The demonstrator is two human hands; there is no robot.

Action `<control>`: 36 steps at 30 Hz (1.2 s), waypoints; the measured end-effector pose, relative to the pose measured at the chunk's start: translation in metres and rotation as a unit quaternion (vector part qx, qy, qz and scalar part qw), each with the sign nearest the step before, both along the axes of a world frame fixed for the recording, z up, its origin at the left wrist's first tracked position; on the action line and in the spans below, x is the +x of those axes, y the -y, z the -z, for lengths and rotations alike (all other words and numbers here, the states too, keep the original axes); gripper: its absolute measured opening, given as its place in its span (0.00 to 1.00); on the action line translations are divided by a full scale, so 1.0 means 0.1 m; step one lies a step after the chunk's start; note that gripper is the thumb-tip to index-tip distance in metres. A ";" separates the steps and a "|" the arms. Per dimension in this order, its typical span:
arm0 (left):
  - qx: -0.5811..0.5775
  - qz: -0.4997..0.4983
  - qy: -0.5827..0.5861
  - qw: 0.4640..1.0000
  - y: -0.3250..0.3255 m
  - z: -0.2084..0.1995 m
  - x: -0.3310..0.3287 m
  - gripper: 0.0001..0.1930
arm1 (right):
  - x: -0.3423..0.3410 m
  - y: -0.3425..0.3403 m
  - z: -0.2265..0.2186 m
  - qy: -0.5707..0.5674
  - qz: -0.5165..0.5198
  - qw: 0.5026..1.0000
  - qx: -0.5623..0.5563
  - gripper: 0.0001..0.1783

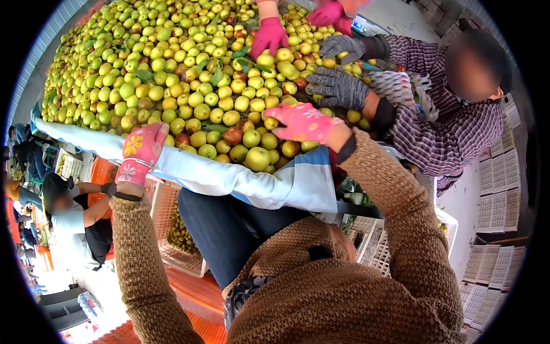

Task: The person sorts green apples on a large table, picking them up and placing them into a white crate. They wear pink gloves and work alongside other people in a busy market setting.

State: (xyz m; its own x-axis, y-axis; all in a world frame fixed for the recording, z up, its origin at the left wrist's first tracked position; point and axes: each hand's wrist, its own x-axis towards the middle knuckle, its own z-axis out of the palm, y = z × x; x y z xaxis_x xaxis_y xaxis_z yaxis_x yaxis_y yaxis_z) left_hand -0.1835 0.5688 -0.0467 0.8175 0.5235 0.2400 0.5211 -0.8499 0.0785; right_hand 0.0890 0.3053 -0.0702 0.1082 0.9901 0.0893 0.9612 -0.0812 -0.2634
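A deep spread of small yellow-green jujubes (195, 97), some with red-brown patches, covers a table draped with a light blue and white cloth (240, 182). My left hand (140, 153), in a pink flowered glove, is at the near left edge of the fruit, over the cloth. Its fingers look curled in, and whatever may be inside them is hidden. Toward the near right, my right hand (306, 123), gloved alike, reaches over the jujubes with thumb and fingers apart. Jujubes lie right at its fingertips; none is visibly gripped.
Across the table are a co-worker's pink-gloved hands (269, 37). At right, a person in a checked shirt (441, 120) works with grey gloves (338, 86) close to my right hand. Crates (165, 209) stand below the table edge, and white crates (498, 178) line the right side.
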 end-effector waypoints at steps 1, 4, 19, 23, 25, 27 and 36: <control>-0.020 -0.010 -0.013 1.000 0.04 -0.05 -0.05 0.18 | -0.07 -0.14 -0.02 -0.007 -0.007 0.998 -0.057 0.24; -0.048 0.017 0.004 0.999 0.00 -0.04 -0.05 0.18 | 0.03 -0.25 0.03 -0.047 -0.023 0.995 -0.081 0.20; -0.052 -0.011 -0.079 0.995 -0.01 -0.10 0.02 0.21 | -0.67 0.12 -0.26 0.166 -0.126 0.976 -0.057 0.09; -0.082 -0.014 -0.106 0.991 0.02 -0.09 0.11 0.26 | -0.59 -0.02 -0.19 0.145 -0.167 0.971 -0.090 0.10; -0.075 -0.002 -0.105 0.992 0.06 -0.08 0.10 0.28 | -0.44 -0.02 -0.24 0.059 -0.157 0.982 -0.081 0.14; -0.081 0.004 -0.120 0.989 0.11 -0.07 0.12 0.31 | -0.31 -0.01 -0.31 -0.027 -0.106 0.988 -0.108 0.20; -0.135 0.073 -0.165 0.974 0.56 -0.04 0.53 0.34 | 0.55 -0.23 0.02 -0.070 0.114 0.991 0.030 0.23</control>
State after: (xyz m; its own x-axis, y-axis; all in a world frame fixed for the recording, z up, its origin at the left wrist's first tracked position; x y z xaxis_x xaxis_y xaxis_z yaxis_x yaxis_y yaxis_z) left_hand -0.1310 0.5131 -0.0431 0.8973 0.4036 -0.1790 0.4310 -0.8885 0.1576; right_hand 0.1439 0.3283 -0.0719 0.3445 0.9317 0.1152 0.8732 -0.2729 -0.4038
